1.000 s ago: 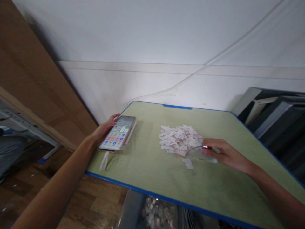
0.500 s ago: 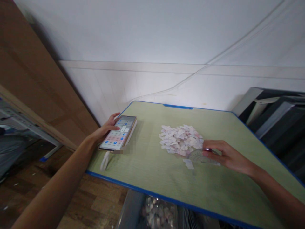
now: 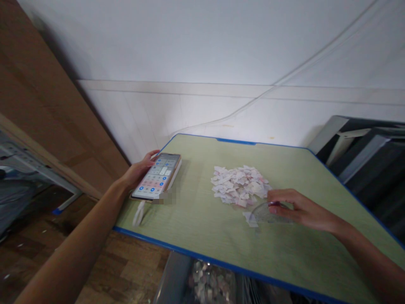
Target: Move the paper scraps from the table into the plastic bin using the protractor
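At the table's left side my left hand (image 3: 141,171) is closed around the left edge of a smartphone (image 3: 155,177) with a lit screen, its thumb by the edge. The phone lies tilted on a box-like thing, partly blurred. My right hand (image 3: 294,207) pinches a clear half-round protractor (image 3: 262,212) near a small shiny dark red spot I cannot make out. The protractor is just above the table, right of a heap of torn paper scraps (image 3: 238,185). One loose scrap (image 3: 249,219) lies in front of the heap, partly under the protractor's left end.
The green table (image 3: 196,219) has a blue rim and stands against a white wall. A white strap (image 3: 138,214) lies below the phone. Brown board (image 3: 57,93) leans at left; dark folded furniture (image 3: 373,156) stands at right. Under the front edge sits a clear bag of scraps (image 3: 211,280).
My left thumb has drawn back from the phone screen to its edge. My right hand has moved the protractor slightly toward me, off the heap and over the loose scrap.
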Available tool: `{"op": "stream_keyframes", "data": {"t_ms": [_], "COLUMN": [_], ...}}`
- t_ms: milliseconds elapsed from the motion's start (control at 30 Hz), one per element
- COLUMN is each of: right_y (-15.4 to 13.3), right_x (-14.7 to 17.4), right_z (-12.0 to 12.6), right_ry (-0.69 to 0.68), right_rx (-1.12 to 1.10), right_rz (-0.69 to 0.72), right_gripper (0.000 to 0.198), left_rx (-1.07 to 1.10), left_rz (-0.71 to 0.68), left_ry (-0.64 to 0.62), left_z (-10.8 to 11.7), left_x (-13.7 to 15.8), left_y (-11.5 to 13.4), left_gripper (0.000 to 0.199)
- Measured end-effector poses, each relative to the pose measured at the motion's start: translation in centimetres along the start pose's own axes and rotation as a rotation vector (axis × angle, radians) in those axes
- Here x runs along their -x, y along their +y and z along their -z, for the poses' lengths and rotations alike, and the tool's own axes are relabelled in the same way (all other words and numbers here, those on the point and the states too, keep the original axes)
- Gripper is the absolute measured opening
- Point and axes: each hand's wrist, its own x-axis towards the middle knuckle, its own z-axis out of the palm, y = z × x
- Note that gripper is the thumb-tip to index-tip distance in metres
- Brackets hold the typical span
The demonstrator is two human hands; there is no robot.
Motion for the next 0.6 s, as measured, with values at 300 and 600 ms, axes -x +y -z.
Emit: {"op": "stream_keyframes", "data": {"t_ms": [300,600], "right_y": [0.57,0.46], "right_x": [-0.21,-0.09], "right_z": [0.16,0.08], "right_ry": [0.073,0.033], "right_rx": [0.002,-0.007], "right_rz": [-0.039,-0.038], "right_gripper": [0.059,0.058], "left_rx": [-0.004,0.0], "left_rz": [0.003,-0.007], "left_ry": [0.003,0.006], "left_z": [-0.28,0.12], "left_x": [0.18,-0.19], "left_y": [0.24,-0.08], "left_gripper": [0.063,0.062]}}
